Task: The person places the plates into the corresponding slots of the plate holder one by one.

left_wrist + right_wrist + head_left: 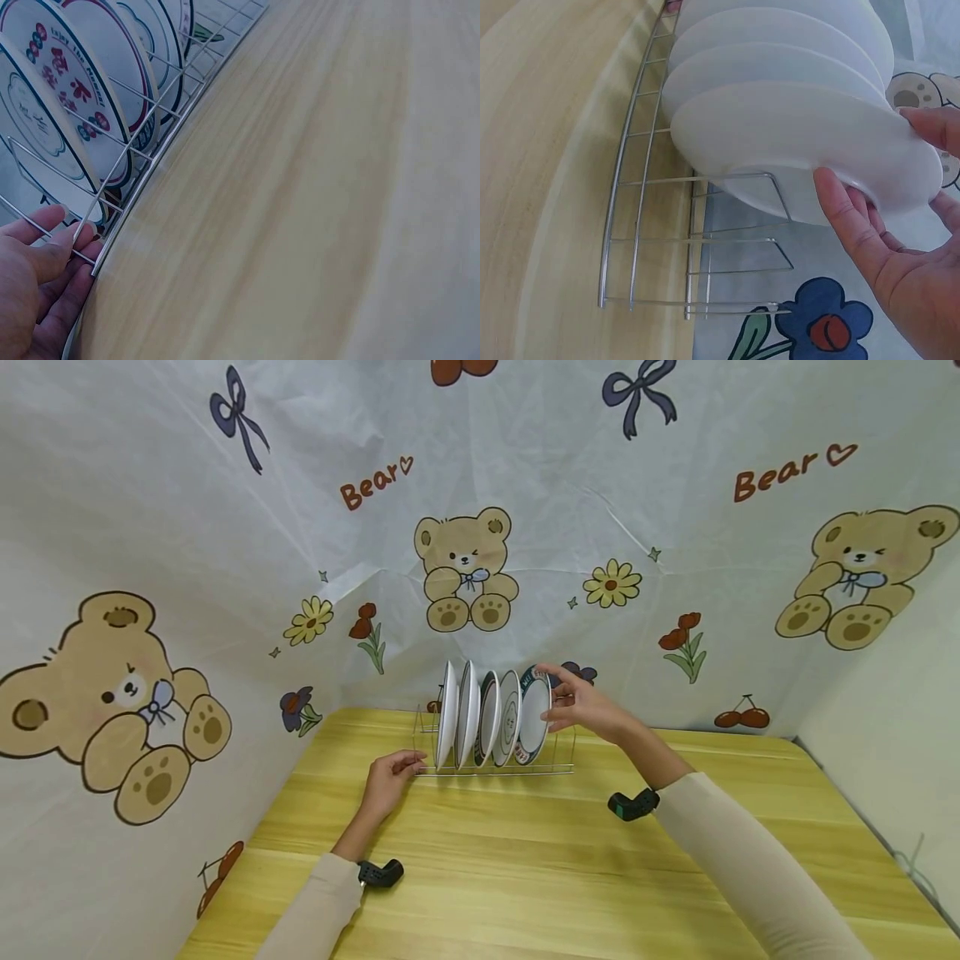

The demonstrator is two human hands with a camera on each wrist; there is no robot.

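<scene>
Several white plates stand on edge in a silver wire dish rack (558,769). My right hand (592,708) holds the rightmost plate (534,718), which has a dark patterned rim, by its right edge. From the right wrist view, thumb and fingers of this hand (900,274) grip the smooth white back of that plate (780,135), whose lower part sits among the wires. At the rack's left end, my left hand (387,783) pinches the wire frame. The left wrist view shows these fingers (49,255) around the corner wires, below a plate with a red printed design (71,82).
The rack stands toward the back of a wood-grain table (525,868), close to a white cloth backdrop (540,468) printed with bears and flowers. Wire dividers (754,240) stick up at the rack's right end. A pale wall (900,718) borders the table's right side.
</scene>
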